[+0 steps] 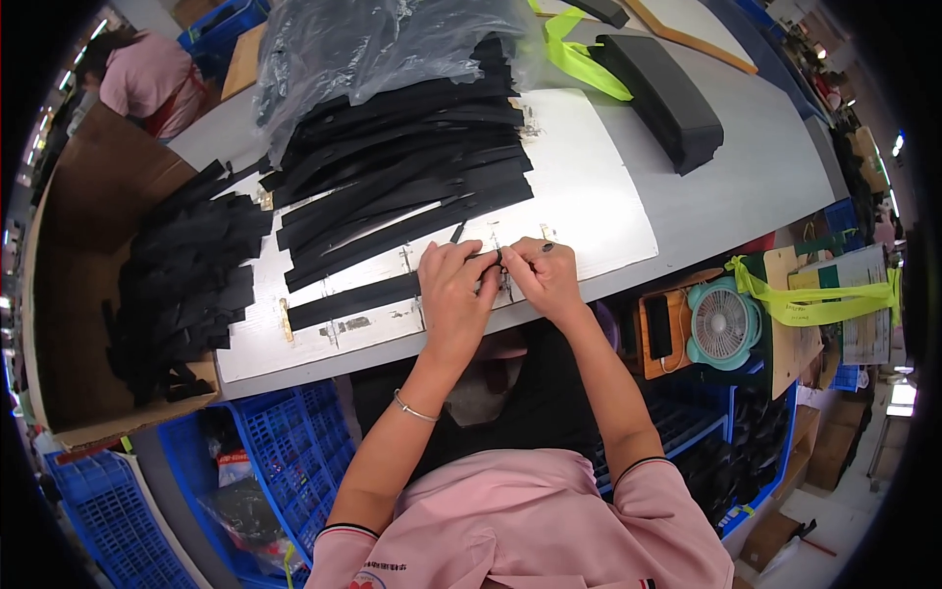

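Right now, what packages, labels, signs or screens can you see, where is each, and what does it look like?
Plastic bag: far end of table, over the black strip stack; grey, crinkled, translucent.
Printed sheet: right, beside the fan; white and green, crossed by yellow-green tape.
Phone: left of the fan, on a wooden stand; dark, blank screen.
Cardboard box: left; brown, holding black pieces.

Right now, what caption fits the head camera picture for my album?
Both hands, left hand and right hand, pinch a black strip on a white board.
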Available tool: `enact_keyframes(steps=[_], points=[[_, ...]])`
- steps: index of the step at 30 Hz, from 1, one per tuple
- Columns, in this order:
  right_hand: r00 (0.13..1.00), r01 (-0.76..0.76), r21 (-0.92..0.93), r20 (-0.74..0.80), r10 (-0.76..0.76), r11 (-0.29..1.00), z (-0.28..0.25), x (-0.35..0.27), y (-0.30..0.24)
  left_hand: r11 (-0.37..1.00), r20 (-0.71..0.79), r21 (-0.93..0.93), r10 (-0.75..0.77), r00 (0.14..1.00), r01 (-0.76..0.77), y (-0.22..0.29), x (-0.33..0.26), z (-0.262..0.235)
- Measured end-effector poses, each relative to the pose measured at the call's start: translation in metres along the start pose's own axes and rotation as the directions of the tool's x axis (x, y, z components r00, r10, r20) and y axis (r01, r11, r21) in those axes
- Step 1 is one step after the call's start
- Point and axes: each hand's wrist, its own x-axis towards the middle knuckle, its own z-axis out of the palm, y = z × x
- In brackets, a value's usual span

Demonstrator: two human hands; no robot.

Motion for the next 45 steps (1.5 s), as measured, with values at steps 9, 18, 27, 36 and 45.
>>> enact_keyframes(steps=[9,18,27,36,45], points=[[0.978,-0.208,0.117,0.056,0.203,0.971,-0.004,-0.006,0.005,0.994,0.029,0.113,-0.016,0.999,0.013,0.003,-0.007,-0.009],[0.927,-0.334,0.348,-0.046,0.372,0.876,-0.008,-0.007,-0.001,0.956,0.164,0.287,-0.113,0.980,0.062,-0.045,0.038,0.005],[0.907,-0.369,0.374,-0.055,0.417,0.851,-0.004,-0.008,0.010,0.996,0.204,0.083,-0.060,0.977,0.044,-0.087,0.084,-0.032],[0.910,-0.364,0.351,-0.063,0.410,0.863,-0.006,-0.007,0.010,0.791,-0.703,0.385,-0.082,0.706,0.476,-0.137,-0.018,-0.216],[0.905,-0.375,0.381,-0.046,0.423,0.845,-0.005,-0.006,0.008,0.457,-0.931,0.099,-0.271,0.244,0.884,-0.190,-0.053,-0.297]])
